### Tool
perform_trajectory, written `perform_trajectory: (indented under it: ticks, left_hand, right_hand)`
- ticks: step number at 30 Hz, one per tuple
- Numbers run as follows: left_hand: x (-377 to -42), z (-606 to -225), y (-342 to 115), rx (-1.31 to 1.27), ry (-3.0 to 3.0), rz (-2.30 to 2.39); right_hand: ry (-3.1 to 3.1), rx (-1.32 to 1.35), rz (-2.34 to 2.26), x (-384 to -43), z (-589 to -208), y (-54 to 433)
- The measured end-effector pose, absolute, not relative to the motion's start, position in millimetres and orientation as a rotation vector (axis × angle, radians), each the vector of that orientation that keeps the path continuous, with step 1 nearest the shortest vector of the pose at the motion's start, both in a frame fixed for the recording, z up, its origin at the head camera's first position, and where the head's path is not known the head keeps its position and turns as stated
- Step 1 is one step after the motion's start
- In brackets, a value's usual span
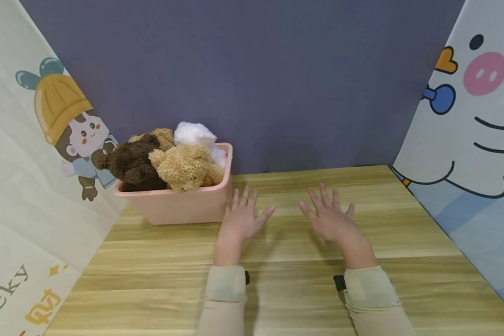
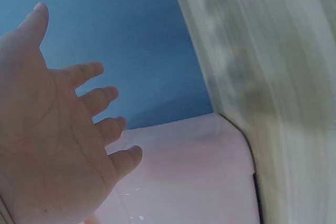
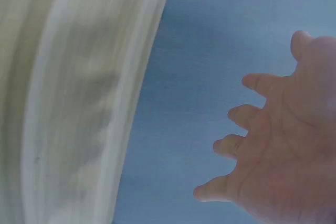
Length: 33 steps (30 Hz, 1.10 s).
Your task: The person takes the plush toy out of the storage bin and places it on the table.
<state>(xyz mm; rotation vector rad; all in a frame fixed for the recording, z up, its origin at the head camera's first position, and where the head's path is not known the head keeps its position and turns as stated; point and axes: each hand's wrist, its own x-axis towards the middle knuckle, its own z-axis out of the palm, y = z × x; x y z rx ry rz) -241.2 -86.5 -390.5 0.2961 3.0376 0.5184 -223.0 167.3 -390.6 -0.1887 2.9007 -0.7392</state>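
Observation:
Both hands are held over the wooden table with fingers spread, and neither grips anything. My left hand is close to the right end of a pink bin; in the left wrist view its palm faces the camera, beside the pink wall. To the right of it, my right hand has its thumb pointing toward the left hand. Plush toys fill the bin: a dark brown one, a tan one, a white one and another tan one behind, partly hidden.
The wood-grain table runs back to a dark blue-grey panel. Printed cloths stand along both sides, the left cloth with a cartoon child and the right cloth with a pink-nosed character. Each wrist wears a strap with a small black piece.

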Motion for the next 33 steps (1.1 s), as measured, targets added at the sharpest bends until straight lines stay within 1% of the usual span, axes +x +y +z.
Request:
perform_trajectory:
  ticks: [6,14,21,24,33]
  left_hand:
    - [-240.5,-374.9,-85.8,0.338,3.037,0.569]
    - [-237.4,-332.7,-88.4,0.432,3.057,0.701]
    - [-238.3,-305.1,-92.9,0.527,3.165,0.552]
    - [-237.4,-291.7,-98.2,0.531,3.188,0.539]
    - [-243.7,-241.7,-134.9,0.502,3.298,0.303]
  right_hand:
    - [2.937,-0.234,-0.723,-225.6,-376.3,161.8]
    - [3.011,-0.319,-0.578,-234.0,-347.3,142.2]
    - [3.058,-0.38,-0.447,-244.4,-314.7,123.9]
    - [3.074,-0.421,-0.417,-247.2,-300.7,115.3]
    - [3.043,-0.512,-0.435,-259.1,-270.6,80.6]
